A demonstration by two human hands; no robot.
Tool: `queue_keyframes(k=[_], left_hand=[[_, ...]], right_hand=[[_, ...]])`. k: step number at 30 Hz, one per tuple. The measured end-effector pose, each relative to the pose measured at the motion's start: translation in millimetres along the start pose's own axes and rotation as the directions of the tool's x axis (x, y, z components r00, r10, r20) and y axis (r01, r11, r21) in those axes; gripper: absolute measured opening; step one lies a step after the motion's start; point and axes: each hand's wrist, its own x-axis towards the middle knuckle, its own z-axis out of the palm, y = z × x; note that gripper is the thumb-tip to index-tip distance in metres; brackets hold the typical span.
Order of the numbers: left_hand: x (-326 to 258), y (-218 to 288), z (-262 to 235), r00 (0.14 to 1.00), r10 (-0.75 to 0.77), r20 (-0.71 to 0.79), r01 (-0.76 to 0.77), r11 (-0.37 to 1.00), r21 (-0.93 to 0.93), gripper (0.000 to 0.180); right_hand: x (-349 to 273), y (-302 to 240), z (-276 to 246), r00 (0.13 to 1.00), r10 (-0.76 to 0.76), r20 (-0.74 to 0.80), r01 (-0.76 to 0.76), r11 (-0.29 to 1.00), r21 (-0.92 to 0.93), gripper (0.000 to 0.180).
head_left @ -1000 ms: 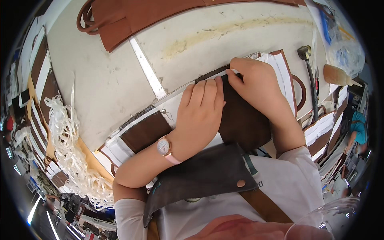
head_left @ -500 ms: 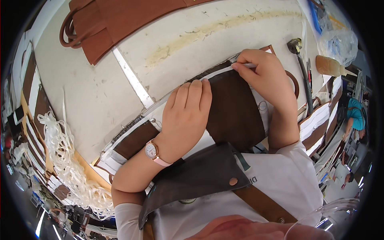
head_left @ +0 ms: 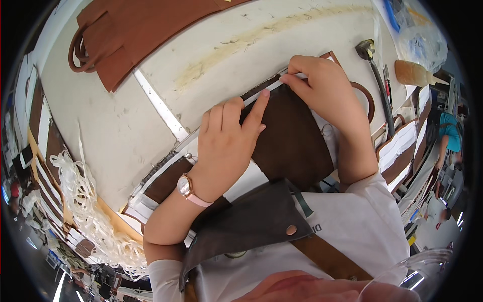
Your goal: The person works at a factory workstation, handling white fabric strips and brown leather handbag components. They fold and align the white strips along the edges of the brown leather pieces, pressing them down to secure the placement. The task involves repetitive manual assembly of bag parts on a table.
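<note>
Both hands on dark leather panel (head_left: 289, 141) | left hand (head_left: 226, 143) flat, pressing | right hand (head_left: 322, 85) pinching white strip (head_left: 271, 88) along far edge | strip axis left-right, right hand nearer

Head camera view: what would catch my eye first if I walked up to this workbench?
Most striking are the two hands at the centre: the left hand, with a pink wristwatch, presses flat on a dark brown leather piece, while the right hand pinches a white strip along its top edge. At the upper left lies a reddish-brown leather bag on the pale worktable, and a tangle of white strips hangs at the left edge.
</note>
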Motion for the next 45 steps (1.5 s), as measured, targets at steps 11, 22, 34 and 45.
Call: queue_keyframes(k=[11, 22, 34, 45], left_hand=[[22, 9, 10, 0.999, 0.046, -0.020, -0.045, 0.997, 0.056, 0.062], [29, 6, 10, 0.993, 0.113, -0.016, -0.114, 0.989, -0.091, 0.060], [35, 3, 11, 0.995, 0.091, -0.043, -0.097, 0.984, -0.149, 0.056], [42, 3, 16, 0.996, 0.082, -0.042, -0.086, 0.992, -0.094, 0.050]], right_hand=[[-20, -1, -20, 0.990, 0.013, -0.141, -0.007, 0.999, 0.043, 0.024], [-13, 17, -2, 0.968, 0.106, -0.227, -0.063, 0.980, 0.186, 0.015], [-10, 21, 2, 0.970, 0.057, -0.236, -0.046, 0.998, 0.052, 0.018], [-22, 20, -8, 0.946, 0.163, -0.281, -0.131, 0.983, 0.127, 0.013]])
